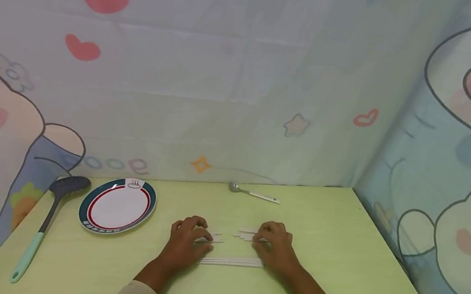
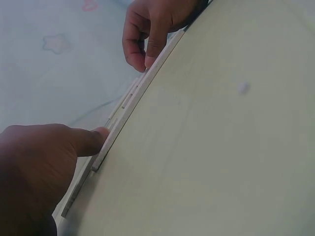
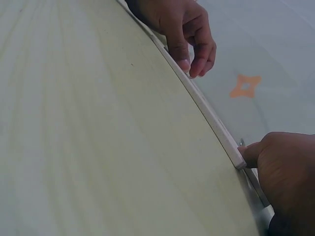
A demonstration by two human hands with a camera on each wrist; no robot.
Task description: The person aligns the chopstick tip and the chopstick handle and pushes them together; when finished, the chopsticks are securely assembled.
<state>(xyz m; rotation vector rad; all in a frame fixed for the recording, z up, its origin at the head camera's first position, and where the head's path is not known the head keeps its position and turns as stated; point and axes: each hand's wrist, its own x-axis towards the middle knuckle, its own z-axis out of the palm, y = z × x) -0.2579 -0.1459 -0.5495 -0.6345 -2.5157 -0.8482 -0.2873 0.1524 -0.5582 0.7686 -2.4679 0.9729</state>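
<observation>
Low over the table, my left hand point(image 1: 185, 245) pinches a few thin white sticks point(image 1: 216, 238) between thumb and fingers, their ends poking out to the right. Opposite it, my right hand point(image 1: 277, 247) pinches another few white sticks point(image 1: 245, 235), with ends pointing left. A small gap separates the two groups. Nearer to me, several white sticks point(image 1: 231, 262) lie side by side on the table between the wrists. From the left wrist view, a long stick point(image 2: 142, 93) with squared edges runs in front of the left thumb point(image 2: 93, 141). My fingers hide parts of the held sticks.
A white plate point(image 1: 119, 207) with a dark green rim sits on the yellow-green table point(image 1: 358, 272), left of the hands. Farther left lies a kitchen utensil point(image 1: 29, 253) with a dark oval head and mint handle. A small spoon point(image 1: 253, 193) rests near the back cloth wall point(image 1: 204, 112).
</observation>
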